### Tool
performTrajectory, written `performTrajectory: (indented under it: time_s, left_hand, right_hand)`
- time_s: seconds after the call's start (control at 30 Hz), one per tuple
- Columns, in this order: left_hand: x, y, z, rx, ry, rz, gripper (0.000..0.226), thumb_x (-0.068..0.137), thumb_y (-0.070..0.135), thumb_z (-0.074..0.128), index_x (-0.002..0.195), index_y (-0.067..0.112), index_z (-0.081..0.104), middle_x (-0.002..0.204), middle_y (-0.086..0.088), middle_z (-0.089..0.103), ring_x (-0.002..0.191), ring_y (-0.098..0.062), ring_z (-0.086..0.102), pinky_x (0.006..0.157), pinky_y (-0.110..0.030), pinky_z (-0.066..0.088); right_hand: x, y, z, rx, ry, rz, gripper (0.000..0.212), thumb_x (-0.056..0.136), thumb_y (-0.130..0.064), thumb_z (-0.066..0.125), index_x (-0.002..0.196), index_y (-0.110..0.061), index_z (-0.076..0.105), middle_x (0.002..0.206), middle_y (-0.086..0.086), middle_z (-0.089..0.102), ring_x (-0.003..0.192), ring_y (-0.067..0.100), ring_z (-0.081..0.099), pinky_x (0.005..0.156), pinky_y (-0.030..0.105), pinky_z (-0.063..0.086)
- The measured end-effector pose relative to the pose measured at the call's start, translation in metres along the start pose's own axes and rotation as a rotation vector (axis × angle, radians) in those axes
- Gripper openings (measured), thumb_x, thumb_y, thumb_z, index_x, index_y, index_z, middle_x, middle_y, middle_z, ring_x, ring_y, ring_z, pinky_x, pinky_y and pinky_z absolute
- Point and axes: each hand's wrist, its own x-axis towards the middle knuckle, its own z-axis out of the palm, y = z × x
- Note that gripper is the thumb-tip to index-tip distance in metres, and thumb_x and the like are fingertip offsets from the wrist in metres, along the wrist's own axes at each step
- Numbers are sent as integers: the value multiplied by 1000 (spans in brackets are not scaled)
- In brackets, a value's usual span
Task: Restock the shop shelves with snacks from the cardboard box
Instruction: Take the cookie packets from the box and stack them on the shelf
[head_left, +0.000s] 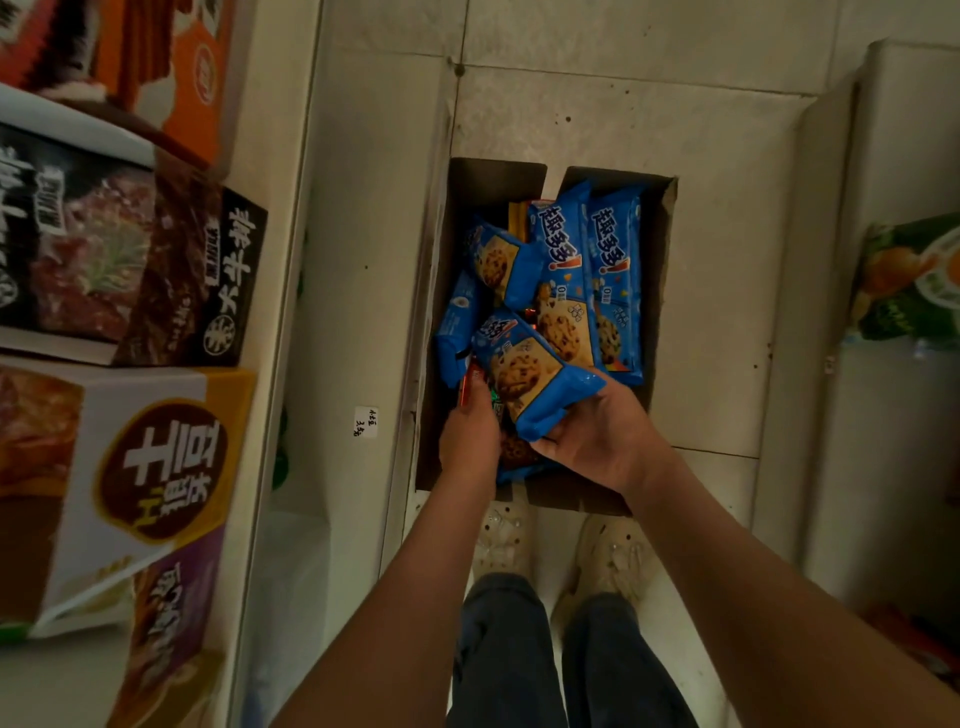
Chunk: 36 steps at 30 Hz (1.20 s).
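A blue cookie packet (540, 387) is gripped by the right hand (597, 441); the left hand (470, 436), closed on packets beneath, should be lifted level.

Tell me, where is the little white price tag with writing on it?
In the head view, the white price tag is stuck on the pale shelf edge left of the cardboard box, level with the left hand.

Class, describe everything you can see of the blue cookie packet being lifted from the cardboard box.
The blue glossy plastic cookie packet shows a chocolate-chip cookie picture on a cream panel and partly hidden white lettering. It lies tilted above the open brown cardboard box, over similar blue packets. The right hand cups its near end; the left hand touches its left edge.
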Motion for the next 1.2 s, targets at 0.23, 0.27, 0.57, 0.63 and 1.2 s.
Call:
performTrajectory:
  time_s: [0.23,0.27,0.57,0.63,1.2]
  left_hand:
    - [-16,13,16,-402,-349,-196,58,95,53,41,135,11,46,131,-14,58,118,-27,57,84,-35,52]
    - [-15,13,19,-409,-356,-200,55,95,51,43,133,11,49,130,-14,58,118,-27,57,90,-37,51]
    - [0,-2,26,-233,-287,-213,60,91,51,51,134,10,48,126,-12,61,113,-26,60,86,-34,53]
    - [5,-4,25,-203,-273,-217,58,93,49,48,135,10,46,127,-13,60,114,-26,59,85,-32,52]
    - [53,28,-2,371,133,168,58,94,36,53,143,9,34,135,-15,51,119,-33,53,97,-44,47]
  right_hand:
    - [0,2,-17,47,-21,-2,52,69,-36,53,112,-7,59,98,14,71,81,28,70,72,39,58]
    - [0,2,-21,64,-25,-10,50,71,-35,52,110,-6,60,95,14,72,77,28,71,68,39,59]
    - [9,4,-35,38,45,13,38,94,-34,41,106,-4,61,89,15,72,77,28,70,63,36,59]
    - [12,6,-33,10,72,13,38,93,-34,43,110,-5,60,97,15,69,88,29,66,71,39,57]
    - [32,9,-26,-334,-50,-160,54,91,-16,53,139,-37,40,134,-4,55,116,17,57,87,33,49]
